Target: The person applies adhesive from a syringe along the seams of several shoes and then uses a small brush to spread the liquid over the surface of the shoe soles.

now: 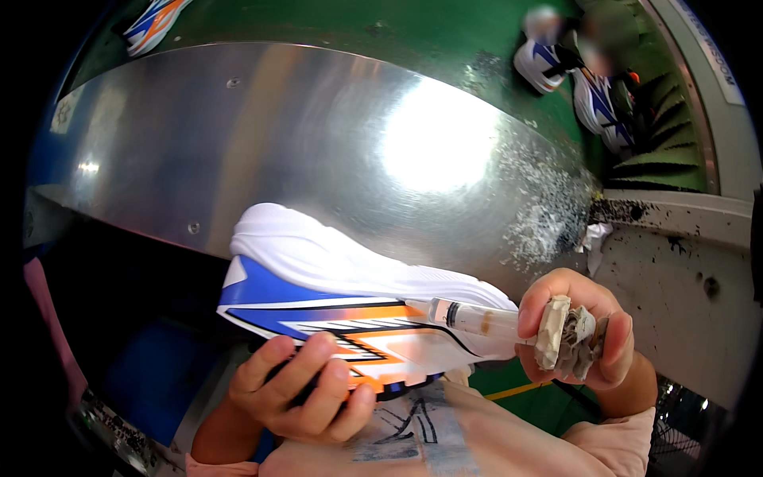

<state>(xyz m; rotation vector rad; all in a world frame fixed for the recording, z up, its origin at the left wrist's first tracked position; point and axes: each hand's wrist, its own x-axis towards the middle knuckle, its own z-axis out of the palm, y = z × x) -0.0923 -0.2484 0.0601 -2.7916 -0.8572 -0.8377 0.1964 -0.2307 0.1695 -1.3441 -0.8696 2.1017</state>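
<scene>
A sneaker (274,294) with a thick white sole and blue, orange and white sides is tipped over, its sole facing away from me and its toe to the right. My left hand (310,393) grips it from the near side, fingers curled over the upper. Held in my right hand (584,318) is a clear plastic syringe (486,320) with a little yellowish stuff inside. Its tip points left and meets the shoe's side just below the sole edge, around mid-length. Worn, pale wrapping (568,338) bulges at the plunger end, between my fingers.
A shiny metal ledge (310,127) curves across beyond the shoe, with whitish residue at its right. Past it lies a green surface (334,32) carrying a shoe (155,25) at far left and more shoes (596,99) at far right, beside dark green flaps (675,143). White crumpled scrap (594,238) hangs at right.
</scene>
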